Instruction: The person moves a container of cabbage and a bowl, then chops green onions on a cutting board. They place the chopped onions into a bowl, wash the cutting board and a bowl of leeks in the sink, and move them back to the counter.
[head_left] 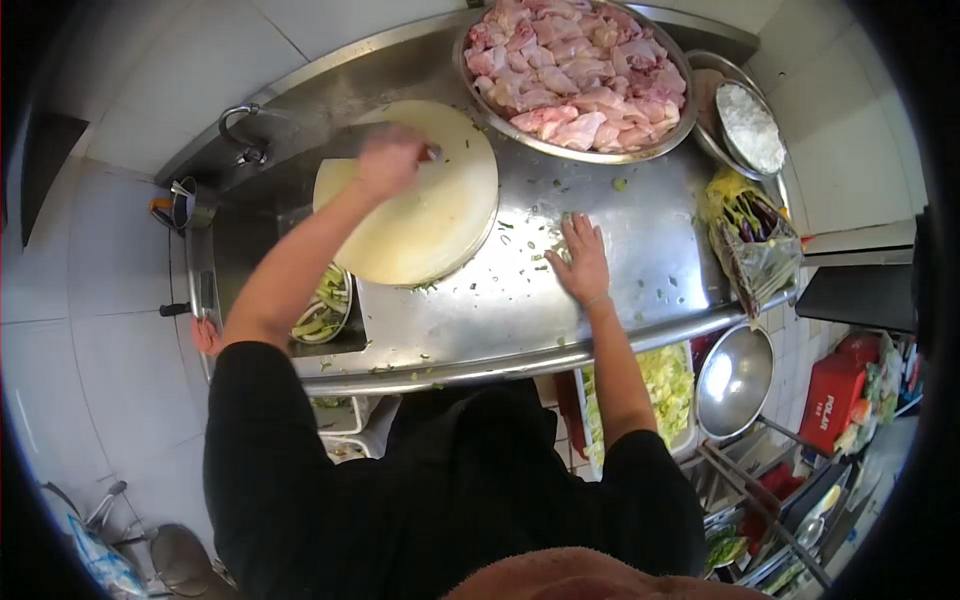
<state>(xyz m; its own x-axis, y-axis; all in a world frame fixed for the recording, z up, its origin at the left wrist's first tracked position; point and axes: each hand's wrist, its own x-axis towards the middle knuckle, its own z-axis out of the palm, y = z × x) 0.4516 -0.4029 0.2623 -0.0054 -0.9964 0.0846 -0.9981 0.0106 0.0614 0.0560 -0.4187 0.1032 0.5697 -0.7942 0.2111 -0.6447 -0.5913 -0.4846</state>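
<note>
My left hand, blurred by motion, is closed over the round pale cutting board. A dark handle end shows at its right, and a smeared grey blade, seemingly a knife, reaches out to its left. My right hand lies flat with fingers apart on the steel counter, right of the board. Chopped green bits are scattered between that hand and the board. Below the board's left side, a bowl of cut green vegetables sits in the sink, partly hidden by my left arm.
A large pan of raw chicken pieces stands at the back. To its right are a bowl of white powder and bagged eggplants. A faucet rises at left. Below the counter edge are chopped cabbage and a metal bowl.
</note>
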